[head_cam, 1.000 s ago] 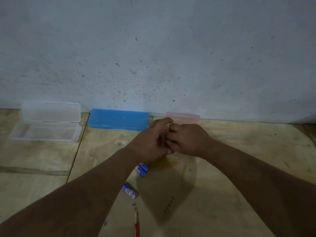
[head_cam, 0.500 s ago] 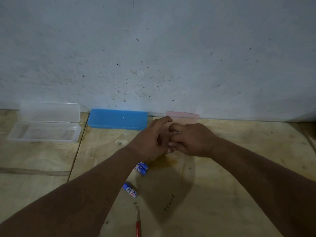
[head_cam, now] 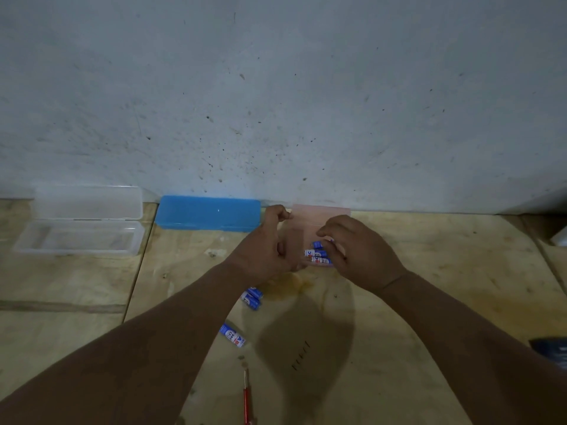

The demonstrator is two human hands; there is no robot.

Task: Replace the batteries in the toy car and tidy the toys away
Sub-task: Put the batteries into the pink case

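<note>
A pale pink translucent case [head_cam: 320, 216] lies open against the wall. Three blue-and-white batteries [head_cam: 317, 256] show inside it. My right hand [head_cam: 362, 253] reaches in from the right, its fingertips closed on the top battery. My left hand [head_cam: 268, 243] grips the case's left side, with thumb and forefinger curled at the lid's corner. Two loose batteries [head_cam: 252, 297] lie together under my left wrist, and a third [head_cam: 232, 334] lies nearer me. No toy car is in view.
A shut blue case [head_cam: 208, 213] lies by the wall, left of the pink one. An open clear case [head_cam: 79, 223] sits at far left. A red screwdriver [head_cam: 247, 403] lies near the bottom edge. A dark object [head_cam: 552, 354] shows at the right edge.
My hands were pressed together over the pink case. They have moved apart, the case is open, and the batteries inside it now show.
</note>
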